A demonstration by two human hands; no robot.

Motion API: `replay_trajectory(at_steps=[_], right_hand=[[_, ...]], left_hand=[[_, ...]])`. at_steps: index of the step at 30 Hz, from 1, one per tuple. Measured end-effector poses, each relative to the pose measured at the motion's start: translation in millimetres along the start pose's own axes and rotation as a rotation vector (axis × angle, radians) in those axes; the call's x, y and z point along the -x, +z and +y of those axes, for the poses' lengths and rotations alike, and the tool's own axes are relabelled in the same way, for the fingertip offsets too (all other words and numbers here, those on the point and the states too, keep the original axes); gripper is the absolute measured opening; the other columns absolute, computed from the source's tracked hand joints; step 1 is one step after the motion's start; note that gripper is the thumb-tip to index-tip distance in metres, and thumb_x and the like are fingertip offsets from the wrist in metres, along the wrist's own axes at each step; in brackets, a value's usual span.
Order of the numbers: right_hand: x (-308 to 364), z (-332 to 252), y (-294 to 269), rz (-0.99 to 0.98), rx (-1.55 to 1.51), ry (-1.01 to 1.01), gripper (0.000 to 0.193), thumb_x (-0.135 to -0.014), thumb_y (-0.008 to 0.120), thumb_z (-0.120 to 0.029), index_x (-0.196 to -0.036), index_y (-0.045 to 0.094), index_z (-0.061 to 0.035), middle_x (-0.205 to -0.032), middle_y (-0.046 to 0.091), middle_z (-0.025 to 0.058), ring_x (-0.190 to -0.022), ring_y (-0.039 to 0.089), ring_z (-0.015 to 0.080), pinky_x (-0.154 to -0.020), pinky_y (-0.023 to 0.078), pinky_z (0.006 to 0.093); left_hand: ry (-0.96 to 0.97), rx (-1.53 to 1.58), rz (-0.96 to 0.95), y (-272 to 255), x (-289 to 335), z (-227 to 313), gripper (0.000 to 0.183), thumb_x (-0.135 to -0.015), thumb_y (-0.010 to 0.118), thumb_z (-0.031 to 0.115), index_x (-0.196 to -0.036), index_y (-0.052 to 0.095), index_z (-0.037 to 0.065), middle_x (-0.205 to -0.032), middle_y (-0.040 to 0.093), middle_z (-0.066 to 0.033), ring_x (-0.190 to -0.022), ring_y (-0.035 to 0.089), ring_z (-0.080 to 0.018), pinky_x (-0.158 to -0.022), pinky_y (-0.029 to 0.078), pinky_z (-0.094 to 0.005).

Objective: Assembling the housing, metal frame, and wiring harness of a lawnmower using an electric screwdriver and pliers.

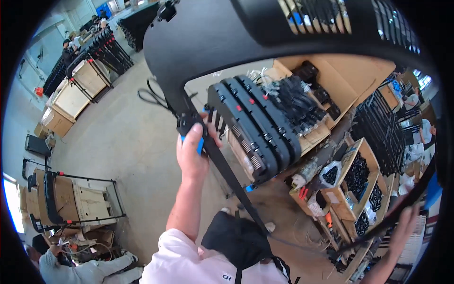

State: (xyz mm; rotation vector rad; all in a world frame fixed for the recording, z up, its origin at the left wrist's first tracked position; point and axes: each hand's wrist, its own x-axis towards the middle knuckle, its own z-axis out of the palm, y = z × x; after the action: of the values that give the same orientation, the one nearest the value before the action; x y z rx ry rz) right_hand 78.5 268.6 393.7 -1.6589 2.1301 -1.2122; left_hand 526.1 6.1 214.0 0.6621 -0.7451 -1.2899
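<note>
A large black frame with slotted openings looms across the top of the view, its long bars running down on both sides. Around its left bar my left hand is closed, the thumb lying along a blue piece on the bar. A thin black cable loop hangs off the frame beside that hand. Toward the right rim, my right hand is next to the frame's curved right bar, its fingers stretched out and slightly blurred. Whether its palm touches the bar is hard to see.
Black slotted panels with red tabs stand upright ahead, beside an open cardboard box and bundled black cables. Wooden bins of black parts stand right. A cart and a crouching co-worker are left.
</note>
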Motion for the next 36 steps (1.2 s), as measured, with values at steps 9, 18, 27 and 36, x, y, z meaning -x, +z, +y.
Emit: replay_trajectory(at_steps=[9, 18, 27, 36], right_hand=[[92, 30, 227, -0.572, -0.06, 0.125, 0.032, -0.088, 0.076, 0.001, -0.117, 0.064, -0.0032, -0.113, 0.07, 0.009, -0.107, 0.068, 0.0211, -0.096, 0.053, 0.0375], [179, 95, 427, -0.477, -0.233, 0.107, 0.03, -0.083, 0.083, 0.0, -0.11, 0.069, -0.0055, -0.113, 0.072, 0.01, -0.104, 0.069, 0.0204, -0.094, 0.055, 0.0367], [196, 131, 541, -0.435, -0.253, 0.212, 0.029, -0.083, 0.082, 0.002, -0.109, 0.07, -0.0046, -0.112, 0.072, 0.0094, -0.107, 0.069, 0.0222, -0.096, 0.055, 0.037], [183, 133, 556, -0.491, 0.172, 0.409, 0.034, -0.09, 0.072, -0.04, -0.103, 0.076, -0.0078, -0.107, 0.076, 0.0182, -0.102, 0.071, 0.0407, -0.092, 0.056, 0.0522]], left_hand=[[-0.065, -0.385, -0.098, -158, -99, -17, 0.039, -0.094, 0.071, 0.017, -0.126, 0.066, -0.005, -0.108, 0.073, -0.0137, -0.096, 0.072, -0.0238, -0.093, 0.055, -0.0384], [-0.332, -0.81, -0.204, -251, -179, -77, 0.023, -0.089, 0.074, 0.005, -0.111, 0.076, 0.003, -0.095, 0.071, 0.0005, -0.087, 0.061, -0.0083, -0.082, 0.05, -0.0271], [-0.419, -0.877, -0.121, -295, -231, -133, 0.041, -0.087, 0.08, 0.002, -0.127, 0.072, 0.003, -0.103, 0.075, -0.0038, -0.094, 0.065, -0.0126, -0.088, 0.052, -0.0313], [-0.394, -1.033, -0.086, -285, -254, -192, 0.039, -0.084, 0.08, 0.004, -0.122, 0.073, 0.004, -0.101, 0.076, -0.0068, -0.094, 0.067, -0.017, -0.087, 0.054, -0.0348]])
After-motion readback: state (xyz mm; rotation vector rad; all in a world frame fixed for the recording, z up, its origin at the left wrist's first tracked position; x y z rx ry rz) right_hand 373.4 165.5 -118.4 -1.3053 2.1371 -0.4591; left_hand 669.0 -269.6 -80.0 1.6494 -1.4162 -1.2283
